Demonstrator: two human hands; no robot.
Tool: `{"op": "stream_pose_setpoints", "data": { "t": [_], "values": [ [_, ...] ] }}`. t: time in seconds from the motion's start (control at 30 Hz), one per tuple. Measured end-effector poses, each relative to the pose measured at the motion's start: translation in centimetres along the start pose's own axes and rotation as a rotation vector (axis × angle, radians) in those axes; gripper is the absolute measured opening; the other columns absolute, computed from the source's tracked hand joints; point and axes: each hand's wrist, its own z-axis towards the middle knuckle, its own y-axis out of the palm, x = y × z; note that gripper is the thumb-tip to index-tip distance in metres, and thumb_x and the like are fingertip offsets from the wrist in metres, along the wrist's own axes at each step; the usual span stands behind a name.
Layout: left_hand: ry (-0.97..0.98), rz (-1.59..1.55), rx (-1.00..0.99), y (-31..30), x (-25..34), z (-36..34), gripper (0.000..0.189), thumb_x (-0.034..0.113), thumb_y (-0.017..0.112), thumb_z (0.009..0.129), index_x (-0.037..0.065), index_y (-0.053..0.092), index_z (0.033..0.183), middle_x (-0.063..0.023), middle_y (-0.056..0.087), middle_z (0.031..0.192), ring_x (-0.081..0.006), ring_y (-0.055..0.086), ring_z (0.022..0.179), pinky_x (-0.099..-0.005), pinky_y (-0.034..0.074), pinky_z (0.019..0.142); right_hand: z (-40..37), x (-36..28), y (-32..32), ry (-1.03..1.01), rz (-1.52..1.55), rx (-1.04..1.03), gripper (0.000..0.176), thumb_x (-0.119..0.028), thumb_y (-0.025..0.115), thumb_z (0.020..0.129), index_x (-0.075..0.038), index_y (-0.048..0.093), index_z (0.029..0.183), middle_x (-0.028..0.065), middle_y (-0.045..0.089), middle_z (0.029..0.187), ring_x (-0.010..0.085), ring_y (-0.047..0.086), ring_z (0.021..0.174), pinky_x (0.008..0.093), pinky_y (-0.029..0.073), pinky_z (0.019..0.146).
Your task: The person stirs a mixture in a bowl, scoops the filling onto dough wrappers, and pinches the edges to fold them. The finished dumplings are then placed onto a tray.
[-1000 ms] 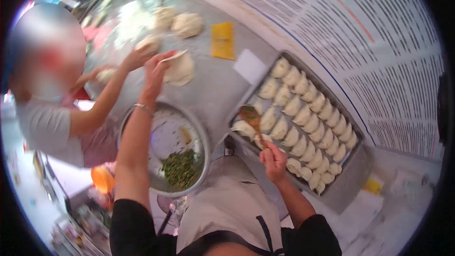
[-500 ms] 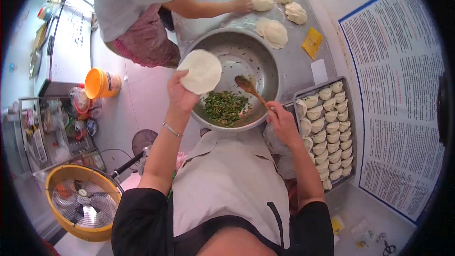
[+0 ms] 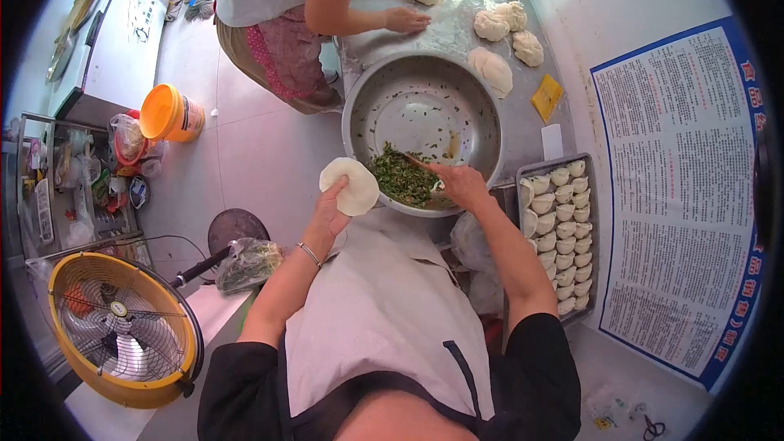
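A round, flat dumpling wrapper (image 3: 358, 188) lies across the fingers of my left hand (image 3: 327, 216), thumb on top, just left of a large metal bowl (image 3: 492, 126). My right hand (image 3: 462, 186) is wrapped round the handle of a wooden spoon (image 3: 418, 162) over the bowl's near side. The spoon's head is sunk in the chopped green filling (image 3: 402, 180), so most of it is hidden. Scraps of green cling to the bowl's bottom and wall.
Rows of folded dumplings (image 3: 565, 241) fill a tray (image 3: 594, 278) at right. Beyond the bowl, a co-worker (image 3: 286, 0) handles dough on a floured table (image 3: 367, 47), where several dough lumps (image 3: 492, 72) sit. A yellow fan (image 3: 122, 327) stands at lower left, an orange bucket (image 3: 163, 113) farther back.
My right hand has lowered the spoon into the filling. My left hand has drawn the wrapper down and nearer to me. The co-worker's near hand has left one dough lump.
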Motion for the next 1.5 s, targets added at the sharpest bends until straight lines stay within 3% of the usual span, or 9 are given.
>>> {"op": "stream_pose_setpoints", "data": {
  "t": [0.27, 0.47, 0.67, 0.77, 0.97, 1.07, 1.17, 1.27, 1.5],
  "values": [
    [-0.002, 0.027, -0.037, -0.7, 0.0, 0.6, 0.037, 0.015, 0.058, 0.099, 0.006, 0.052, 0.134, -0.0104, 0.062, 0.130, -0.0301, 0.061, 0.120, -0.0500, 0.051, 0.103, -3.6, -3.8, -1.9, -0.022, -0.083, -0.131, 0.047, -0.014, 0.051, 0.095, -0.021, 0.049, 0.142, 0.0178, 0.071, 0.091, 0.0375, 0.069, 0.085, 0.0494, 0.056, 0.071],
    [0.011, 0.029, -0.027, -0.1, 0.1, 0.4, 0.037, 0.013, 0.056, 0.099, 0.006, 0.051, 0.135, -0.0109, 0.061, 0.131, -0.0315, 0.060, 0.121, -0.0517, 0.050, 0.103, -3.5, -1.0, 3.2, -0.177, 0.292, 0.104, 0.039, -0.019, 0.053, 0.097, -0.016, 0.061, 0.135, 0.0211, 0.070, 0.090, 0.0402, 0.068, 0.082, 0.0468, 0.055, 0.072],
    [0.065, -0.051, -0.078, -0.2, 0.7, 0.7, 0.040, 0.018, 0.053, 0.100, 0.005, 0.049, 0.138, -0.0135, 0.058, 0.136, -0.0324, 0.057, 0.125, -0.0542, 0.045, 0.108, -2.9, -0.6, 1.2, 0.315, 1.012, -0.376, 0.033, -0.018, 0.056, 0.102, -0.005, 0.065, 0.130, -0.0032, 0.049, 0.066, 0.0065, 0.047, 0.058, 0.0245, 0.038, 0.051],
    [0.137, -0.060, -0.061, 0.6, 2.2, 1.3, 0.043, 0.026, 0.049, 0.102, 0.004, 0.047, 0.139, -0.0142, 0.057, 0.138, -0.0329, 0.056, 0.127, -0.0544, 0.043, 0.110, -3.6, -0.5, 0.6, 0.281, 1.163, -0.319, 0.034, -0.017, 0.053, 0.102, -0.007, 0.064, 0.132, -0.0040, 0.049, 0.063, 0.0041, 0.037, 0.048, 0.0241, 0.031, 0.040],
    [0.170, 0.075, -0.033, 7.0, 1.5, 2.5, 0.049, 0.037, 0.036, 0.107, 0.005, 0.044, 0.143, -0.0154, 0.055, 0.140, -0.0353, 0.054, 0.128, -0.0535, 0.042, 0.110, -6.1, -2.1, -3.1, 0.173, 1.260, -0.055, 0.035, -0.013, 0.056, 0.100, -0.008, 0.063, 0.134, -0.0032, 0.051, 0.069, 0.0045, 0.044, 0.058, 0.0222, 0.038, 0.052],
    [0.057, 0.056, -0.026, 10.4, -1.3, 2.7, 0.052, 0.041, 0.028, 0.108, 0.006, 0.041, 0.144, -0.0161, 0.050, 0.145, -0.0361, 0.049, 0.132, -0.0549, 0.039, 0.112, -6.7, -3.5, -3.2, 0.131, 1.050, 0.155, 0.037, -0.009, 0.058, 0.097, -0.011, 0.064, 0.133, 0.0010, 0.057, 0.072, 0.0086, 0.053, 0.062, 0.0244, 0.044, 0.057],
    [-0.025, -0.029, -0.064, 12.3, -2.9, 2.4, 0.056, 0.045, 0.022, 0.108, 0.008, 0.040, 0.145, -0.0159, 0.045, 0.148, -0.0362, 0.044, 0.136, -0.0573, 0.035, 0.114, -5.9, -4.6, -0.6, -0.131, 0.460, 0.736, 0.040, -0.006, 0.059, 0.093, -0.015, 0.065, 0.131, 0.0052, 0.059, 0.074, 0.0170, 0.060, 0.064, 0.0300, 0.049, 0.058],
    [-0.044, -0.144, -0.014, 13.3, -3.9, 2.3, 0.057, 0.045, 0.019, 0.108, 0.008, 0.039, 0.146, -0.0160, 0.044, 0.147, -0.0365, 0.039, 0.139, -0.0599, 0.029, 0.116, -7.5, -6.4, -0.6, -0.065, 0.074, 0.668, 0.045, 0.000, 0.060, 0.087, -0.015, 0.066, 0.130, 0.0086, 0.061, 0.079, 0.0247, 0.064, 0.067, 0.0358, 0.053, 0.060],
    [0.049, -0.162, -0.062, 11.7, -2.4, 3.8, 0.057, 0.046, 0.023, 0.107, 0.007, 0.040, 0.145, -0.0171, 0.044, 0.147, -0.0370, 0.040, 0.138, -0.0574, 0.029, 0.117, -8.9, -5.7, -3.1, -0.066, 0.328, 0.530, 0.046, -0.002, 0.056, 0.089, -0.016, 0.062, 0.133, 0.0092, 0.064, 0.082, 0.0281, 0.065, 0.072, 0.0387, 0.054, 0.062]
  ]
}}
